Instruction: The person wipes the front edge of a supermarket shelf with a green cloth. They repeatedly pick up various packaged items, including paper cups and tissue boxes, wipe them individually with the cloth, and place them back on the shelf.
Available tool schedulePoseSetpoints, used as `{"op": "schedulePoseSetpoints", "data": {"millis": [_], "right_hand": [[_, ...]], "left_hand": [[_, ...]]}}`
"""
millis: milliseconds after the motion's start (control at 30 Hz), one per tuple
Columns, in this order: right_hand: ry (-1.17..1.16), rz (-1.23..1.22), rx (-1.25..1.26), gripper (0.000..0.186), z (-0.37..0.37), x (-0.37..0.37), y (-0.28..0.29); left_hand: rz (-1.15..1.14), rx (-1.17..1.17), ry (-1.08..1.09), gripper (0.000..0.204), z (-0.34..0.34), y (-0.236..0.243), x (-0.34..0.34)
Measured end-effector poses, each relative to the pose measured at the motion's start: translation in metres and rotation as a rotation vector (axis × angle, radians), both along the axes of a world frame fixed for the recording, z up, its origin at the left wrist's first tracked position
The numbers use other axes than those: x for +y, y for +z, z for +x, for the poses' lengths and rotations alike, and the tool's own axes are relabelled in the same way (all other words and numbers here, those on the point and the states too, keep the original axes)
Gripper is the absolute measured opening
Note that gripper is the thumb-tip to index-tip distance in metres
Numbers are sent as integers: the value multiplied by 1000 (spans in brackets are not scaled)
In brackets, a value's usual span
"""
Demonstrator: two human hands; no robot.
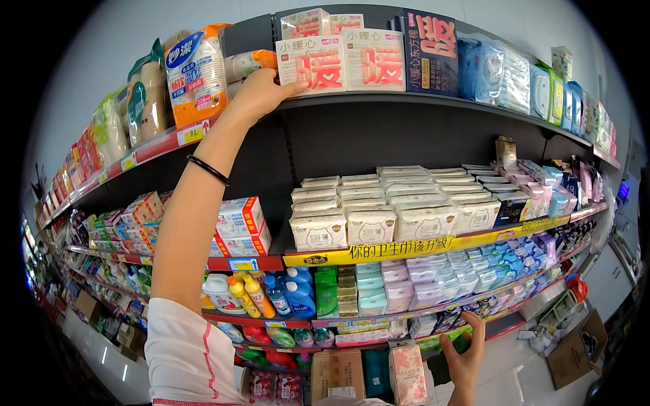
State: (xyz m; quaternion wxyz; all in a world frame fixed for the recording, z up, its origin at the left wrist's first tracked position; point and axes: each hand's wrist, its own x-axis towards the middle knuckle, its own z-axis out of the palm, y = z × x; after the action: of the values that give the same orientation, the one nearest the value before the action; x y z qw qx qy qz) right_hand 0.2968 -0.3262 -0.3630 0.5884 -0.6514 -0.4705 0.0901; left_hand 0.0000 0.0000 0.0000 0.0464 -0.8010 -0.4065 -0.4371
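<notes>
My left hand, a black band on its forearm, reaches to the top shelf. Its fingers are curled at the lower left corner of a white-and-pink square package, partly hidden behind it. A similar package stands to the right, with a dark blue one beyond. An orange-and-blue bag of paper cups is left of my hand. My right hand is low at the right, fingers apart and curved, near the lower shelves and a pink floral carton.
Curved shelves hold rows of white packs, pastel packs and bottles. A yellow edge strip runs along the middle shelf. Cardboard boxes sit at the bottom; an open carton and tiled floor show at right.
</notes>
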Motion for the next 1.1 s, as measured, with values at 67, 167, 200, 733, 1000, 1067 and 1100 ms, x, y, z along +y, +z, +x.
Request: {"op": "schedulePoseSetpoints", "data": {"millis": [67,167,200,733,1000,1067,1100], "right_hand": [[-5,-6,19,57,0,0,0],[-30,61,-44,60,-6,13,-3],[-26,59,-52,60,-7,15,-5],[247,404,-510,53,-31,71,133],[114,606,-1033,56,-73,199,284],[83,577,-1055,57,-78,227,301],[92,548,-1044,58,-81,237,308]], "left_hand": [[-40,41,42,67,3,0,-3],[12,19,46,69,2,9,11],[8,45,79,69,2,9,19],[265,2,109,83,6,-17,28],[660,-183,62,56,-42,-49,-22],[727,-243,113,48,-77,-44,-31],[804,-239,171,49,-102,-40,-25]]}}
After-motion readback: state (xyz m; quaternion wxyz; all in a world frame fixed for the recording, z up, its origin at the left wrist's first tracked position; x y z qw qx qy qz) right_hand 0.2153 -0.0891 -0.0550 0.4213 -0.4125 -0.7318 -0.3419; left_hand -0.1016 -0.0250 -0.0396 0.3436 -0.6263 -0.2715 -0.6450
